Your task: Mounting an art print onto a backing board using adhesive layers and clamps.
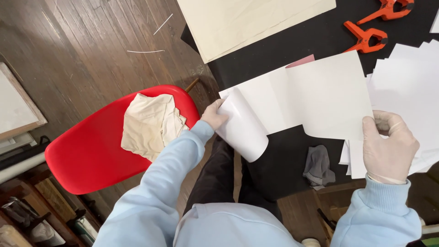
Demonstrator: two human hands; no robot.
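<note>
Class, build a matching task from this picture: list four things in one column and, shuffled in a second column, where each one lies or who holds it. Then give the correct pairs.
Things:
1. cream cloth
2. grey rag
3. orange clamps
4. curled white sheet

Places:
A. on the black tabletop near its front edge
B. held by the left hand
C. on the red chair
D. at the far side of the black tabletop

Pairs: 1-C, 2-A, 3-D, 4-B

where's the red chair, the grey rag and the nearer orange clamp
red chair [87,158]: head view, on the bare seat left of the cream cloth.
grey rag [318,165]: head view, on the middle of the crumpled cloth on the black surface.
nearer orange clamp [367,38]: head view, on its body where the handles meet.
</note>
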